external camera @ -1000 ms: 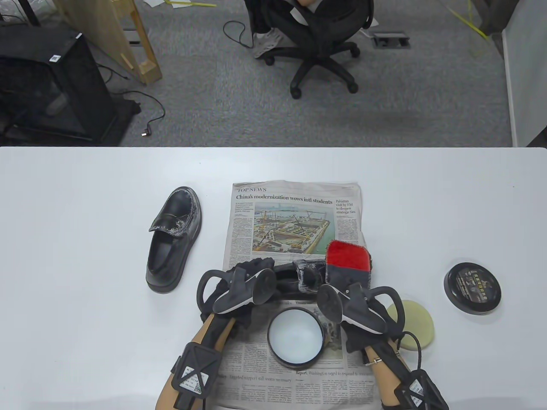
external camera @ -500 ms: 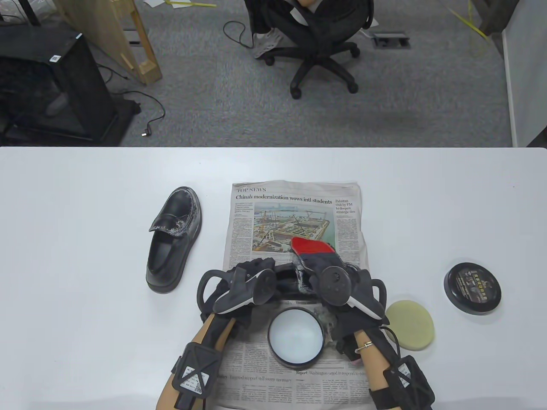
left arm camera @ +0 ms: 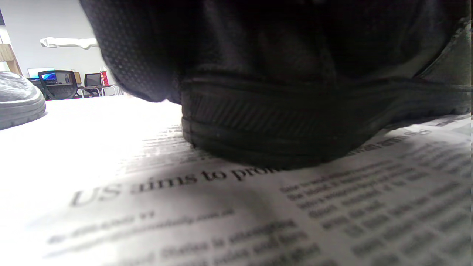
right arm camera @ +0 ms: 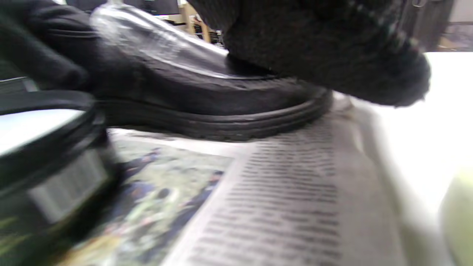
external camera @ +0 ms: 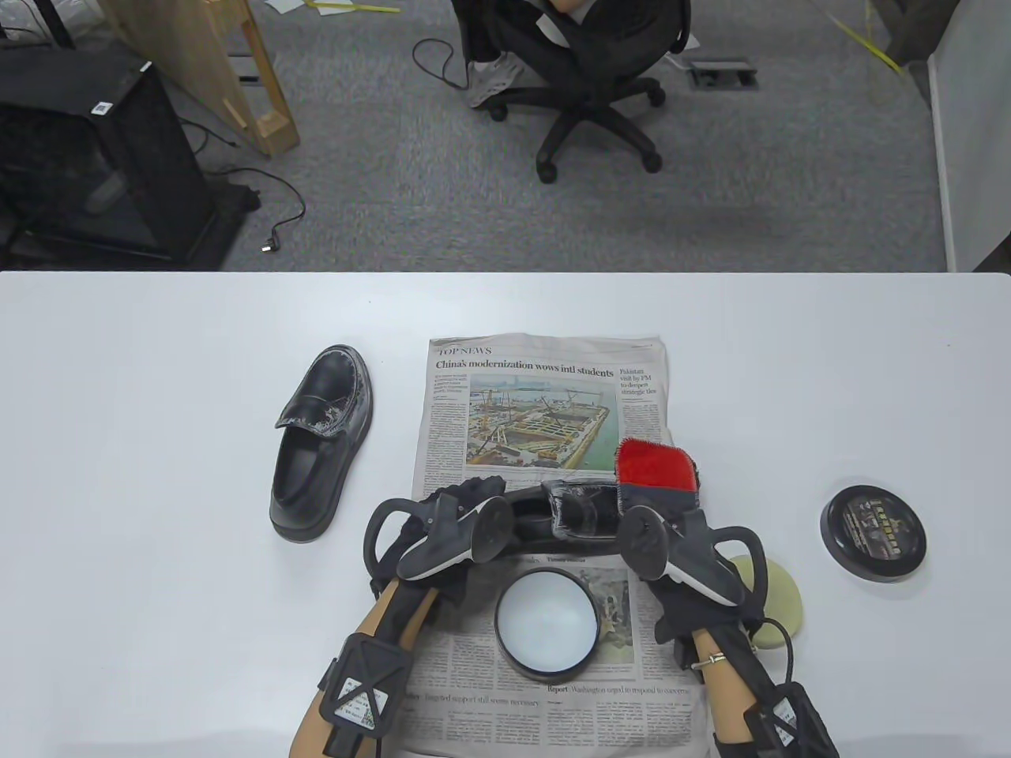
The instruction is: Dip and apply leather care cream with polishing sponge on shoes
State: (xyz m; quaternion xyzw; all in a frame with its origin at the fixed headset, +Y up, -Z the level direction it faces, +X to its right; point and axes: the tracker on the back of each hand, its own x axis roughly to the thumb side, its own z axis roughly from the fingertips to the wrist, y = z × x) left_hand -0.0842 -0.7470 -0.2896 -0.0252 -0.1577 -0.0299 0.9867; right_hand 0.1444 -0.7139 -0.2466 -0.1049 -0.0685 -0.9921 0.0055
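Two black shoes are out on the white table (external camera: 158, 474). One loafer (external camera: 320, 442) lies by itself to the left of the newspaper (external camera: 545, 395), and nothing touches it. The other shoe (external camera: 565, 517) lies sideways on the newspaper, between the two hands.

The left hand (external camera: 438, 537) is on the heel end of that shoe. Its tracker hides the fingers from above, and the left wrist view shows only dark glove over the heel (left arm camera: 266, 122), so I cannot tell if the fingers wrap round it.

The right hand (external camera: 671, 545) is at the toe end. It has a fuzzy red and dark polishing mitt (external camera: 657, 472) over its fingers, and the mitt rests on the toe (right arm camera: 258, 96). I cannot tell how the fingers lie under the mitt.

An open tin of cream (external camera: 546, 624) sits on the newspaper just in front of the shoe, and the cream looks pale and smooth. A round yellow sponge (external camera: 778, 596) lies on the table just beside the right hand, partly under the wrist. The black tin lid (external camera: 874, 534) lies further right, away from the hand.
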